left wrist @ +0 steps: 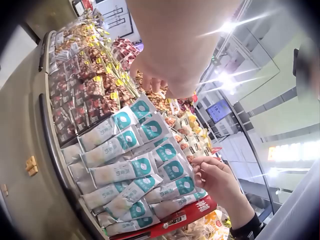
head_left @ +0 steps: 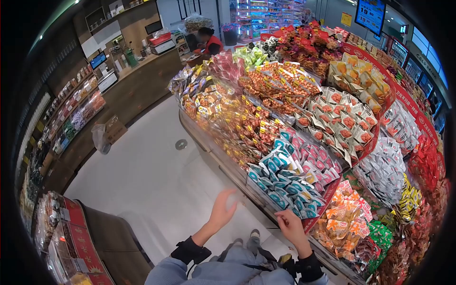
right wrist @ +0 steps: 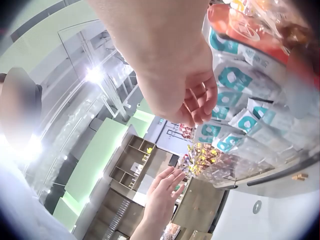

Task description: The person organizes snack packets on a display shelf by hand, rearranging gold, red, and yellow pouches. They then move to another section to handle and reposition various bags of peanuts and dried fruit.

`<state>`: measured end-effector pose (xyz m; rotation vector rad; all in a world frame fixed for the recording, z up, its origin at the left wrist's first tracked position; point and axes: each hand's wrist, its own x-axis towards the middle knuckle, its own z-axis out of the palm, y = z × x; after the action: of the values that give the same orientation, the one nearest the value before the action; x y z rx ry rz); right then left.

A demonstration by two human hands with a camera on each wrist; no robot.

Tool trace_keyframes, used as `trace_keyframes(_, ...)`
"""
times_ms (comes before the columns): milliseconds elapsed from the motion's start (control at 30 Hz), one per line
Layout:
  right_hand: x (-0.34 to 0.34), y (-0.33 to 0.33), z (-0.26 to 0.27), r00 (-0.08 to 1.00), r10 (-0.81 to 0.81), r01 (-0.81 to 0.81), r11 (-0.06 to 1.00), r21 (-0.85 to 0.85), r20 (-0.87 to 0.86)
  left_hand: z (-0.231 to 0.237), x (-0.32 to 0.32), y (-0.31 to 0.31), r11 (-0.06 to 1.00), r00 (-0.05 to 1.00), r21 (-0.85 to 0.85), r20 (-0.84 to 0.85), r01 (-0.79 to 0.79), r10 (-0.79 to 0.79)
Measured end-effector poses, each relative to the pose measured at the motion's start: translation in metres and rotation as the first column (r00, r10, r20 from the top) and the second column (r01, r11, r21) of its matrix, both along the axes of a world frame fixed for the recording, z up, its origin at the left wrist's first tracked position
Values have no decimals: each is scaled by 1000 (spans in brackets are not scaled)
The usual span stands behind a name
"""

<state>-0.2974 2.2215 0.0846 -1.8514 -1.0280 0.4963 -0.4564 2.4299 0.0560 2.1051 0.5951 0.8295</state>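
My left hand (head_left: 222,211) is held over the aisle floor beside the display bin, its fingers loosely bent and nothing in them. Near the bin's front corner is my right hand (head_left: 292,228), fingers lightly curled, also empty. White and teal packets (head_left: 285,178) lie in the bin just beyond it. From the left wrist view, the teal packets (left wrist: 120,170) fill a compartment, with my right hand (left wrist: 220,182) at its edge; whether it touches them I cannot tell. The right wrist view shows my left hand (right wrist: 161,197) raised apart from the packets (right wrist: 235,85).
Bins of bagged snacks (head_left: 280,85) stretch away ahead and to the right. A wooden counter (head_left: 142,78) stands at the back left, with a person in red (head_left: 213,43) near it. Another display case (head_left: 76,232) is at the lower left. Pale floor (head_left: 156,166) lies between.
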Motion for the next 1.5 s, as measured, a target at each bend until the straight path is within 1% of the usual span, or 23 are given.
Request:
trace_keyframes(133,-22,12,-21,999,29,-28,999,-41,31,-20,-31,8,996,999,-89,-14,-30,29)
trace_keyframes(300,-49,2,-35,999,-18,13,993,-119,-41,-45,-50,3,987,997,-158,-76,10,-22)
trace_keyframes(433,-62,-22,-37,992,-113,107,989,-106,-51,-46,-38,-12,973,992,-209,-63,93,-108)
trace_keyframes(500,-66,-37,-38,983,-178,173,981,-92,-40,-42,-26,-22,965,982,-203,-57,166,-181)
trace_keyframes(633,-65,-65,-34,967,-255,252,962,-103,-9,-37,4,-44,930,945,-192,-33,315,-327)
trace_keyframes(733,-63,-84,-33,952,-307,306,949,-83,-7,-26,22,-66,890,913,-226,-10,396,-408)
trace_keyframes(833,-62,-99,-25,946,-325,325,943,-65,17,-24,33,-85,888,903,-183,3,422,-429)
trace_keyframes(933,-58,-109,-18,951,-305,307,951,-29,41,-17,35,-96,890,904,-169,16,423,-427)
trace_keyframes(1000,-54,-112,-18,960,-277,278,960,-24,28,-14,31,-99,906,918,-164,-7,389,-396)
trace_keyframes(1100,-47,-97,-13,977,-214,214,977,-15,13,-12,19,-96,930,939,-151,-20,335,-342)
trace_keyframes(1133,-45,-89,-20,981,-192,192,981,1,15,-11,12,-89,937,945,-144,-27,319,-326)
trace_keyframes(1233,-46,-55,-13,995,-97,97,995,-25,1,-18,-7,-63,969,971,-108,-68,221,-229)
trace_keyframes(1267,-47,-42,-15,997,-72,72,997,14,0,-21,-12,-51,976,977,-89,-55,200,-205)
trace_keyframes(1400,-52,22,-8,1000,11,-11,1000,-26,-11,-23,-37,6,988,988,-88,-84,124,-131)
trace_keyframes(1500,-52,85,-12,998,49,-49,999,-4,38,-25,-53,66,987,991,-114,-52,115,-121)
